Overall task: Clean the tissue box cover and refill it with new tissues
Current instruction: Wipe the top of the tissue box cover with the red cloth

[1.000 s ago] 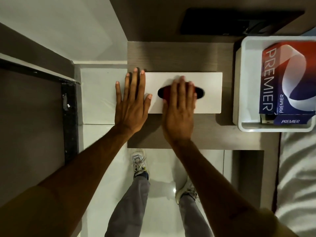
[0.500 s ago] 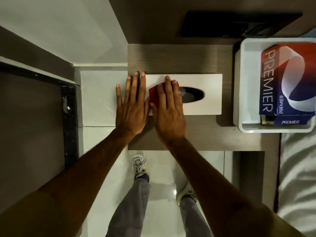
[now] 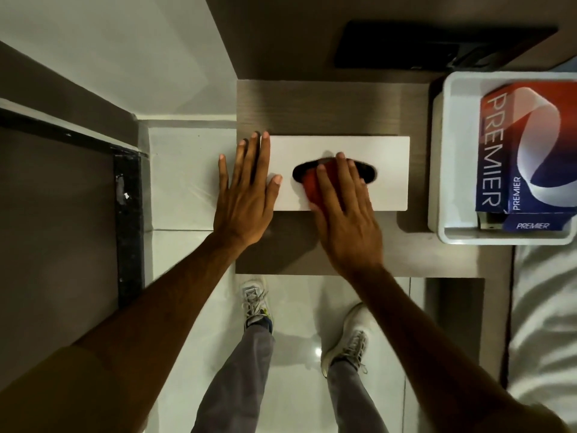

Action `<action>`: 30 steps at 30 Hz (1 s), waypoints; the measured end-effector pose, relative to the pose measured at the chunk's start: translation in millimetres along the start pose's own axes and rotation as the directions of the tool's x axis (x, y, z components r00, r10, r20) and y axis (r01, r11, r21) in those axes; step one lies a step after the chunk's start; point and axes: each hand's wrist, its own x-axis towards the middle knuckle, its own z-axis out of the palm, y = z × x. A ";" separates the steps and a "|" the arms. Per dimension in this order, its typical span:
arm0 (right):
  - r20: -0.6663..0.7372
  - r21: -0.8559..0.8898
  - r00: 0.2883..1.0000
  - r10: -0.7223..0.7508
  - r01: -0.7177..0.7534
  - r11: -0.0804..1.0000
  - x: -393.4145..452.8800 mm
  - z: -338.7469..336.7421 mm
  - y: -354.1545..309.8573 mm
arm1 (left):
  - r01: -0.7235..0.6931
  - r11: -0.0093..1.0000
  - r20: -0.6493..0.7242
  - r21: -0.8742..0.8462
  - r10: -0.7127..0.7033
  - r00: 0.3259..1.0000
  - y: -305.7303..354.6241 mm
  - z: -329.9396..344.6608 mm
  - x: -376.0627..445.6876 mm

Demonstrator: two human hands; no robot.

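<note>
A white tissue box cover (image 3: 387,170) with a dark oval slot lies on a small wooden table (image 3: 312,107). My left hand (image 3: 246,195) rests flat against the cover's left end, fingers spread, thumb on its top. My right hand (image 3: 343,207) lies flat over the middle of the cover and presses a red cloth (image 3: 312,185) onto the top at the slot. A red, white and blue "PREMIER" tissue pack (image 3: 527,145) stands in a white tray (image 3: 437,151) at the right.
A dark flat object (image 3: 406,45) lies at the back behind the table. White bedding (image 3: 546,307) is at the lower right. My legs and white shoes stand on the pale tiled floor (image 3: 187,170) below the table. A dark door frame is at the left.
My right hand with the red cloth slid left to the cover's left end, then back right to the slot. My left hand stayed at the left end.
</note>
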 end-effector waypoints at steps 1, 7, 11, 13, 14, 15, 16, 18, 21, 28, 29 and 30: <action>0.002 0.010 1.000 0.028 -0.028 1.000 -7.4 -6.1 14.5 | -0.004 1.000 0.000 -0.008 0.004 1.000 -1.1 0.6 0.6; -0.169 0.163 0.801 0.575 -0.552 0.818 36.3 -20.3 29.8 | -0.001 1.000 -0.015 -0.006 0.001 1.000 -0.9 3.4 1.5; -0.062 0.089 0.932 0.356 -0.350 0.932 70.9 -7.7 -14.4 | 0.002 1.000 -0.027 0.006 -0.002 1.000 0.0 2.5 -1.4; 0.022 0.040 0.990 0.142 -0.143 0.989 67.8 -3.2 -27.4 | 0.013 1.000 -0.016 0.019 -0.013 1.000 2.3 0.1 -2.5; 0.051 0.034 0.997 0.063 -0.065 0.997 65.8 -4.8 -25.8 | 0.025 0.999 -0.008 0.028 -0.024 1.000 3.9 -1.6 -2.7; 0.065 0.042 0.997 0.032 -0.035 0.999 64.3 -7.9 -20.4 | 0.039 0.999 0.000 0.037 -0.039 0.999 5.4 -3.1 -2.8; 0.066 0.062 0.996 0.059 -0.063 0.996 63.6 -11.1 -14.9 | 0.051 0.998 0.009 0.042 -0.052 0.999 6.4 -4.1 -2.7; 0.044 0.133 0.966 0.253 -0.257 0.957 64.5 -16.4 -9.4 | 0.060 0.997 0.026 0.042 -0.062 0.998 8.0 -3.9 -2.2; 0.006 0.199 0.910 0.414 -0.407 0.891 73.7 -11.9 -32.6 | 0.058 0.998 0.034 0.031 -0.059 0.998 6.8 -3.4 -1.2; 0.173 0.082 0.985 0.016 -0.031 0.996 74.8 -23.2 -17.3 | 0.055 0.998 0.018 0.027 -0.055 0.998 6.1 -4.6 -4.9; 0.166 0.079 0.983 0.072 -0.086 0.993 73.2 -29.6 -5.4 | 0.054 0.998 0.021 0.025 -0.055 0.998 6.7 -5.5 -4.8; 0.150 0.106 0.977 0.154 -0.171 0.980 69.9 -36.4 6.7 | 0.053 0.998 0.028 0.035 -0.054 0.998 7.3 -6.3 -4.1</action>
